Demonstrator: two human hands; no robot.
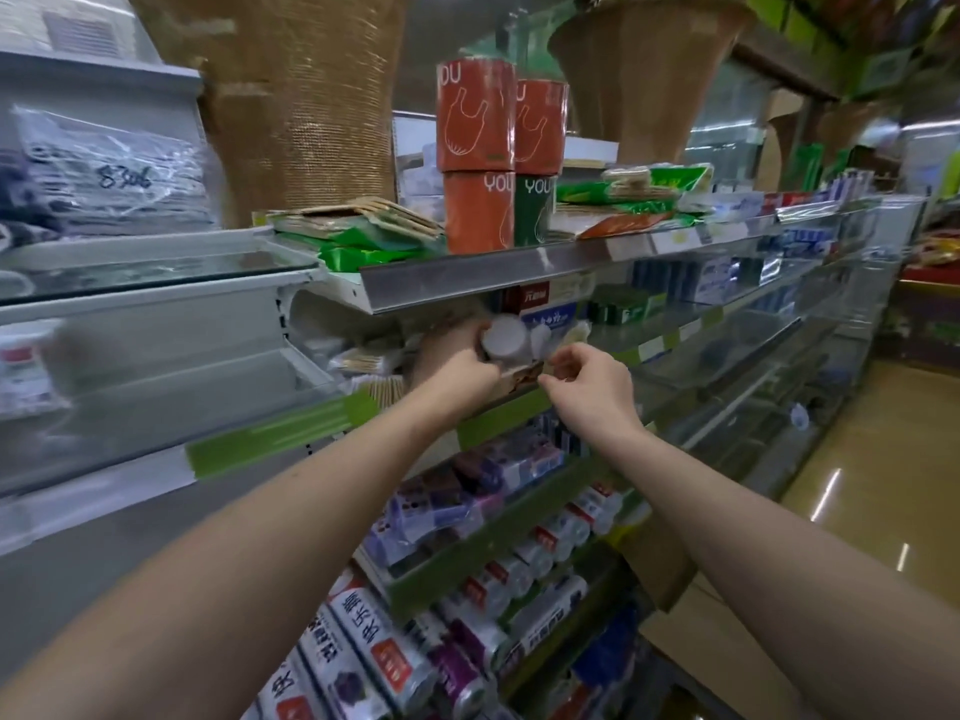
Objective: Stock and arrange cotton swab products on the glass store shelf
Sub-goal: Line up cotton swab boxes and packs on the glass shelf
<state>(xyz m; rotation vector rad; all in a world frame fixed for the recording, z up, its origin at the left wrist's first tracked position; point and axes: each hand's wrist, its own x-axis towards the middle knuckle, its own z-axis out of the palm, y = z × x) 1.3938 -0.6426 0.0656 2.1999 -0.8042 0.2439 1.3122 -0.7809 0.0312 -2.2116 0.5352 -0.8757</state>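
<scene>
- Left hand (457, 363) grips round white swab tub (503, 339) just under metal shelf rail (467, 278).
- Right hand (587, 379) beside tub, fingertips pinched; contents unclear.
- Risk: tub knocks neighbours off the crowded ledge.

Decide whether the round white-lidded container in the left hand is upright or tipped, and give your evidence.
Tipped. The round white-lidded container lies on its side in the left hand: its circular lid faces the camera, not upward. The frame is blurred, so its contents cannot be told.

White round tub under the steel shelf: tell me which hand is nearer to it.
Left. The left hand wraps the white tub from below and behind; the right hand sits apart to its right, pinching something small.
</scene>
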